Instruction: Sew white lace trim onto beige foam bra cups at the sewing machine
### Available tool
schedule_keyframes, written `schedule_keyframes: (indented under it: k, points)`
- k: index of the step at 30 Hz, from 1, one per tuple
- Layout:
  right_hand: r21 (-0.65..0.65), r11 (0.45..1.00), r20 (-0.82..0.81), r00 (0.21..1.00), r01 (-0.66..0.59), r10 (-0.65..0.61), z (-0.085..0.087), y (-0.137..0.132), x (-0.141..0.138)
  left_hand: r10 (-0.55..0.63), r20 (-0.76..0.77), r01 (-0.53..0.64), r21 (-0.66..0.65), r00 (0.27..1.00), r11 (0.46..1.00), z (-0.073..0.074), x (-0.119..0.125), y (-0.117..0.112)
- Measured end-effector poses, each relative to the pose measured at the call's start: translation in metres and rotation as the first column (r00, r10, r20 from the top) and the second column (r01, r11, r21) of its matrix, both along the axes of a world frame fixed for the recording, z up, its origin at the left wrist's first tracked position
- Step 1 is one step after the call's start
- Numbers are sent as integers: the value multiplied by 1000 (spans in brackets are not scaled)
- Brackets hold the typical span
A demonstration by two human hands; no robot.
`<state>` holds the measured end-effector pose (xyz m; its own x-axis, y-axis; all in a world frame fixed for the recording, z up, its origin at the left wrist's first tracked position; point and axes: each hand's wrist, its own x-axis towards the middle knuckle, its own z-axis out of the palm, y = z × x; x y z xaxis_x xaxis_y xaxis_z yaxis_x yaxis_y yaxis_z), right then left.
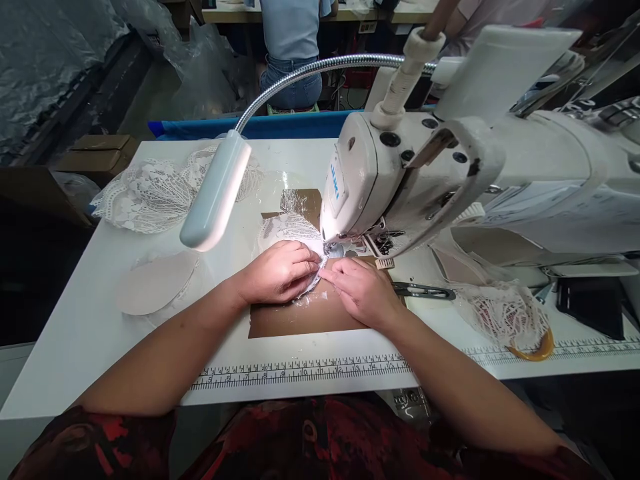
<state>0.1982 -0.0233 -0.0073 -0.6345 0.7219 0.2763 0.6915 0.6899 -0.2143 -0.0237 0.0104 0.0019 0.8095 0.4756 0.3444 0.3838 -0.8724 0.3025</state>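
Observation:
A white lace piece (285, 230) lies under the needle of a white sewing machine (370, 180). My left hand (280, 272) presses flat on the lace, fingers curled toward the needle. To the right of it, my right hand (360, 290) pinches the edge of the lace just in front of the presser foot (334, 251). Both hands rest on a brown patch (305, 317) of the table. The lace under my left hand is mostly hidden.
A gooseneck lamp (216, 190) hangs over the table's left part. A lace pile (150, 193) and beige cups (155, 283) lie left. Thread snips (423, 290) and more lace (505, 313) lie right. A ruler strip (300, 372) runs along the front edge. Another person (293, 47) sits behind.

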Motion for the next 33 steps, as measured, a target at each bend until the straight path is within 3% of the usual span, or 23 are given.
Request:
schedule_keyframes:
  k: [6,13,33]
  points:
    - [-10,1000,94,995,-13,14,1,-3,3,-24,-38,24,12,999,1000,-1,2,-1]
    - [-27,999,93,995,23,-20,0,-8,5,-39,-121,42,27,992,999,3,3,-5]
    - [-16,982,75,980,186,-185,-1,0,-3,83,-58,-83,1,995,997,-2,2,-3]
